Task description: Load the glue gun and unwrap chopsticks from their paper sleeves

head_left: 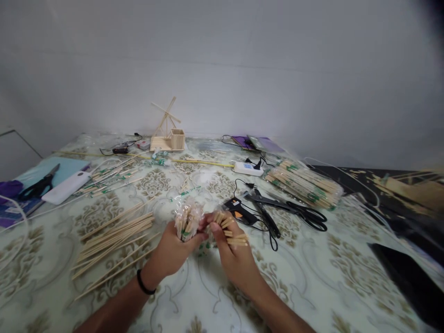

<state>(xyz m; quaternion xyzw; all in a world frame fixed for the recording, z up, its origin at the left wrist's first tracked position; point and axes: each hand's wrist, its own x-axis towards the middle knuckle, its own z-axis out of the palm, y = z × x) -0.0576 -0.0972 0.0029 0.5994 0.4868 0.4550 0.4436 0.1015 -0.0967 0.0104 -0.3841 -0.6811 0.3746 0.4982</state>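
Holding a small clear packet of short sticks [188, 223] upright at the lower centre of the frame, the left hand [172, 253] has its fingers wrapped shut around the packet's base, thumb pressed against the plastic. The right hand [233, 252] sits just beside it, its fingers curled around a loose fan of short sticks [231, 230] that splay out to the right, some tips poking well past the knuckles.

That loose fan looks the likelier trouble: nothing binds it, so a slackened grip could let pieces slide out onto the patterned counter [312, 277] and scatter among the long skewers [114, 238] lying to the left. The packet's open top also leans toward the right hand, so a tilt could spill it. Directly behind the hands lie a glue gun [238, 212] with its trailing cord and black scissors [298, 212], near enough for a dropped stick to tangle there.
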